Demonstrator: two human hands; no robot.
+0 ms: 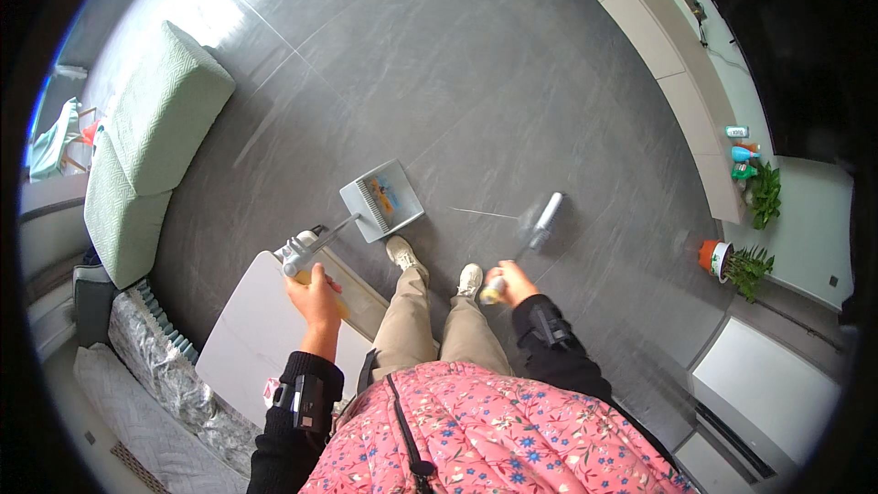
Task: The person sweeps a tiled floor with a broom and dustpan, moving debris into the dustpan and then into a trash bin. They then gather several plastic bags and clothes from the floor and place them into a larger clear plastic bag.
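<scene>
My left hand (313,298) is closed around the yellow and grey handle of a long-handled dustpan (374,225). The grey pan rests on the floor just ahead of my left shoe, with a comb-like row of teeth and orange and blue bits inside it. In my right hand (513,283) is the handle of a broom (547,219), blurred at its yellow and grey end. The broom's white and grey head is at floor level, right of the dustpan and apart from it.
A white table (247,329) stands close on my left, beside a sofa (164,384). Pale green padded seats (164,110) are farther left. On the right are a low cabinet (675,92), a potted plant (720,261) and a white appliance or cabinet (761,384). Grey tile floor (439,82) stretches ahead.
</scene>
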